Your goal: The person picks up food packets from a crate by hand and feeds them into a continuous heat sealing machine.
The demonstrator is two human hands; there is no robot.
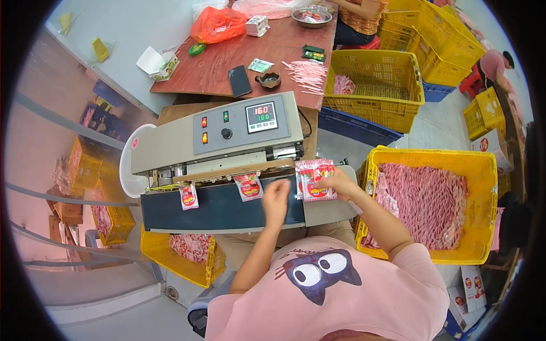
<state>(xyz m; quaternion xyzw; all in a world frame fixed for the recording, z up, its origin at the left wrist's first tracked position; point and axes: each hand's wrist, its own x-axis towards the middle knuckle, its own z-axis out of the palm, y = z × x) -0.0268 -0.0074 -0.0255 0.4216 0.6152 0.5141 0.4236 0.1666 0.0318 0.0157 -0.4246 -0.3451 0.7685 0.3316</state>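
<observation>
A grey sealing machine (219,139) stands before me, its display lit with 160. Two small red-and-white packets hang along its sealing edge, one at the left (189,196) and one near the middle (248,187). My right hand (339,183) is closed on red-and-white packets (314,177) at the machine's right end. Over the dark conveyor belt (219,209), my left hand (276,200) is closed, close to the middle packet; whatever its fingers may hold is too small to make out.
A yellow crate (486,207) of pink sticks stands at the right, another (211,273) with packets below the belt. On the red table (219,62) lie a phone (240,80), a small bowl and pink straws. A person (362,12) sits at its far side.
</observation>
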